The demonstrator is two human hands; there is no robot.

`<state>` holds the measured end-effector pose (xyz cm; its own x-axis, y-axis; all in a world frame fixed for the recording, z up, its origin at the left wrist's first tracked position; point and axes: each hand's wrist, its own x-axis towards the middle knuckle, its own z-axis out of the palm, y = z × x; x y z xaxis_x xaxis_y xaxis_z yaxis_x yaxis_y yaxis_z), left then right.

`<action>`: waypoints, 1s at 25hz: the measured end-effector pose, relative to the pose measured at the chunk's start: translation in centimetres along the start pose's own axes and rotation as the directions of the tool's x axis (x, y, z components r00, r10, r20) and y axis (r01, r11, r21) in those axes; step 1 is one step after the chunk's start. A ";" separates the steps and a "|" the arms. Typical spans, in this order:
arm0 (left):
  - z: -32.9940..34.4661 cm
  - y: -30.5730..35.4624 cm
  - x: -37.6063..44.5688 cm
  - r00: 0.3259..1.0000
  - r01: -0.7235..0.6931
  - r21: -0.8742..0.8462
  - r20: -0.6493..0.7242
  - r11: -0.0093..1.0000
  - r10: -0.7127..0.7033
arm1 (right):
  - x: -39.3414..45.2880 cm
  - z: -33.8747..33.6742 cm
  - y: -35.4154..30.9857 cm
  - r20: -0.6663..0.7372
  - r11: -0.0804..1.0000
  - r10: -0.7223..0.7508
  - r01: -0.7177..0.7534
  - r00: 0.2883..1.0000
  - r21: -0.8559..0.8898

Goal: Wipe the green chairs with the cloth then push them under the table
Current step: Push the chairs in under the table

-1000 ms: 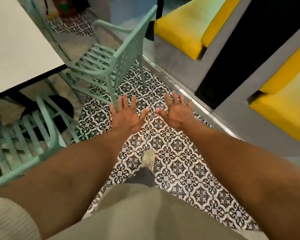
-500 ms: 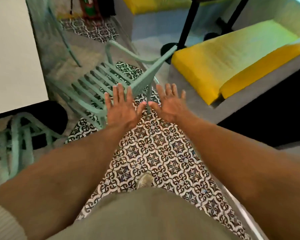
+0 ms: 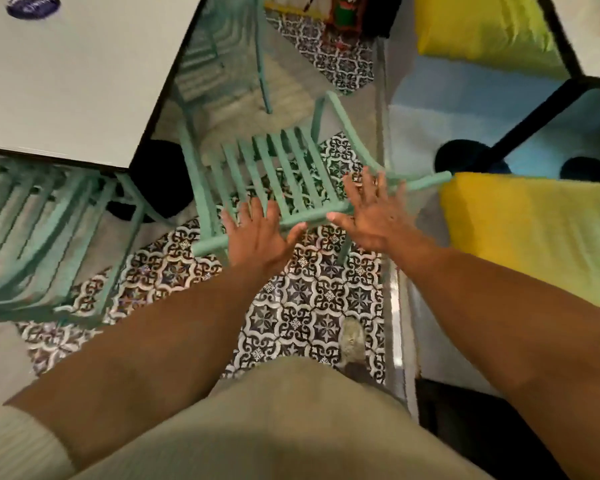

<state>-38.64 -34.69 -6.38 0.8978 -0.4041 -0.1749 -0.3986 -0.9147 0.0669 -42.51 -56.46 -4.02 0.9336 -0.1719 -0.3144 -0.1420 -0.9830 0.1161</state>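
A green slatted chair stands in front of me beside the white table, its seat out from under the tabletop. My left hand and my right hand are both spread flat, fingers apart, over the top rail of the chair's back. Neither hand holds anything. A second green chair sits at the left with its seat partly under the table. No cloth is in view.
Yellow cushioned benches on grey bases run along the right. Another table's black leg and round base stand at right. The patterned tile floor lies under me, my shoe on it. A dark round object rests on the white table.
I have stepped closer and now look straight down on the chair. Both spread hands have moved forward from in front of the chair's back to over its top rail.
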 end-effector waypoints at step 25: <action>3.2 18.8 -6.5 0.835 0.523 -0.124 -0.123 0.843 -0.537 | 1.8 6.1 17.2 -0.458 0.782 -0.550 0.624 0.699 0.013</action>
<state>-52.63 -49.25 -7.16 0.9865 0.1523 -0.0607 0.1572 -0.9837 0.0868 -45.30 -74.10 -8.28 0.8809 0.4497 0.1476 0.4670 -0.8764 -0.1174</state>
